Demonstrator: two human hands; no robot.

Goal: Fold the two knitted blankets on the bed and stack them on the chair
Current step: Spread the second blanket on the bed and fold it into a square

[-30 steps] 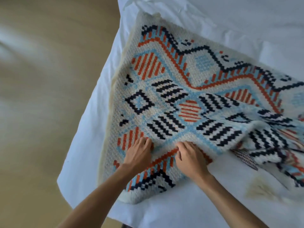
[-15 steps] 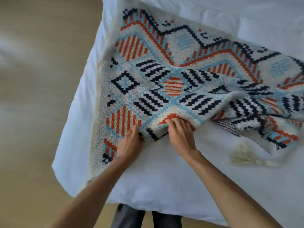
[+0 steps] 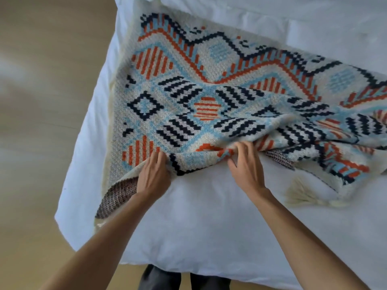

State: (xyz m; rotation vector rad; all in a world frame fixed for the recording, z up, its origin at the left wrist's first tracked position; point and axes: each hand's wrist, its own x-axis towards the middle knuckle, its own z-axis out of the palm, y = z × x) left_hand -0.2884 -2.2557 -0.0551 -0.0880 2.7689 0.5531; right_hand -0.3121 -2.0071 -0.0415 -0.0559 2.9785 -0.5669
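A knitted blanket [image 3: 188,97] with orange, light-blue and navy geometric patterns lies spread on the white bed [image 3: 201,227], bunched at the right. My left hand [image 3: 154,176] grips its near edge, which is turned up and shows a brownish underside [image 3: 117,195]. My right hand [image 3: 246,166] pinches the same near edge further right, lifting a fold. A cream tassel [image 3: 301,195] lies on the sheet at the right. Only one blanket is visible; no chair is in view.
The bed's corner [image 3: 69,216] ends at the left over a tan floor [image 3: 41,122]. White pillows [image 3: 272,21] sit beyond the blanket. My dark trousers [image 3: 184,281] show at the bed's near edge.
Both hands have pulled the blanket's near edge away from me, rolling it upward. The near left corner has flipped over, exposing its underside, and more bare sheet shows in front.
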